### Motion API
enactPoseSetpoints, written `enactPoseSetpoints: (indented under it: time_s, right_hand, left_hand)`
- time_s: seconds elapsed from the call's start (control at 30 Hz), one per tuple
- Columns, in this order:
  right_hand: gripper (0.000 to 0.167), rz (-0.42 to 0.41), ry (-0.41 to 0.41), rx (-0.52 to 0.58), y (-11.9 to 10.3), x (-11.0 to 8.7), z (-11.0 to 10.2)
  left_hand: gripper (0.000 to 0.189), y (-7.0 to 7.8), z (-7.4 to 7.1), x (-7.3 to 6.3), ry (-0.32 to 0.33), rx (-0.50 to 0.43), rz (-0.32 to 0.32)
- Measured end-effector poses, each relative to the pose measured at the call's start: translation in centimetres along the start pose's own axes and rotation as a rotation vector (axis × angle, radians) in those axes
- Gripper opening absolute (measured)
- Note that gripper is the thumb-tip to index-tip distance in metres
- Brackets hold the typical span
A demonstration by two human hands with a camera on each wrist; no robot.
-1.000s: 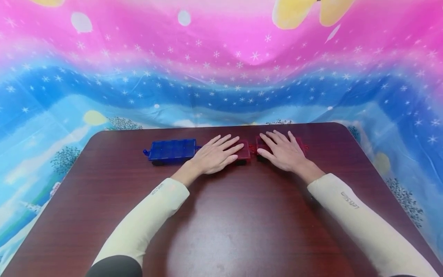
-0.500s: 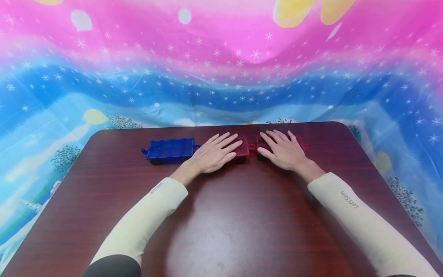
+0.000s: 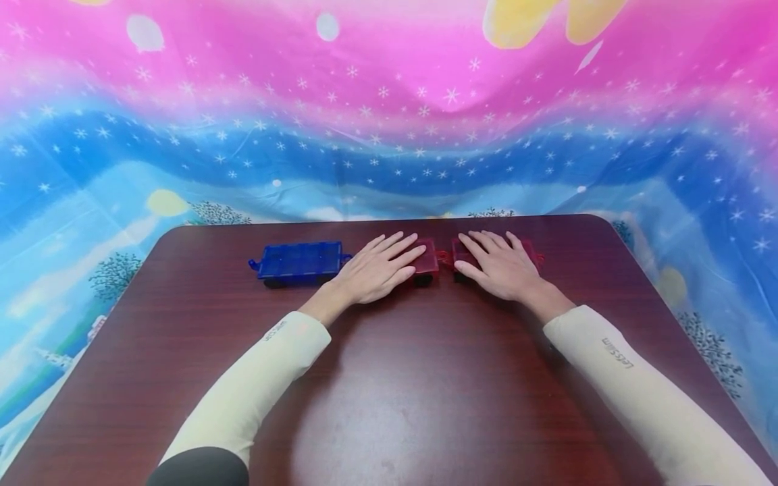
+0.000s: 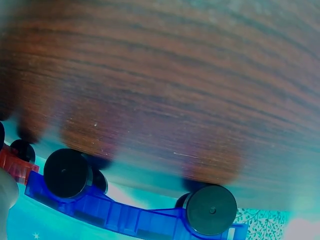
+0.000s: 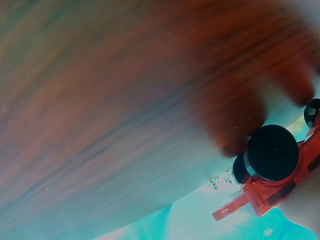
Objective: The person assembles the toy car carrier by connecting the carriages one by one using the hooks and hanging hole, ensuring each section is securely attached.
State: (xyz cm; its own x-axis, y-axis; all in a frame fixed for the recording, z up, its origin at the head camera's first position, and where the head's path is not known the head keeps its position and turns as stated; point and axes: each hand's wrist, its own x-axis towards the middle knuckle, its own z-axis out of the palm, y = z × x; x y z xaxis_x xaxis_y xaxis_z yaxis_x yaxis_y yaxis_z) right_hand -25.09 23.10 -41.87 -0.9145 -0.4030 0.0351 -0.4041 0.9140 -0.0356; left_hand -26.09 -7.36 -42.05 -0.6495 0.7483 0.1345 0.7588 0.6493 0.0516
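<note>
In the head view, a blue toy wagon (image 3: 300, 261) and two red ones stand in a row near the table's far side. My left hand (image 3: 378, 271) lies palm down with spread fingers over the left red wagon (image 3: 429, 255), hiding most of it. Over the right red wagon (image 3: 460, 251) rests my right hand (image 3: 501, 268), fingers likewise extended. A red link (image 3: 443, 258) shows between the red wagons. The left wrist view shows the blue wagon's underframe (image 4: 135, 217) and black wheels; a red wagon's wheel (image 5: 273, 152) and end loop (image 5: 230, 208) appear in the right wrist view.
A brown wood-grain table (image 3: 389, 378) carries the wagons, its far edge just behind them. Beyond hangs a pink and blue patterned cloth (image 3: 377, 148) that wraps around the sides.
My left hand and the blue wagon have shifted very slightly left since one second ago. The right hand stays almost where it was on its red wagon.
</note>
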Motion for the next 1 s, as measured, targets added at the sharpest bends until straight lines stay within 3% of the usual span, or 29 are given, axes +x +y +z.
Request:
enactPoseSetpoints:
  time_s: [1.0]
  right_hand:
    - [0.08, -0.031, 0.012, 0.022, 0.14, -0.67, -0.14]
  left_hand:
    - [0.059, 0.03, 0.21, 0.26, -0.021, 0.012, -0.018]
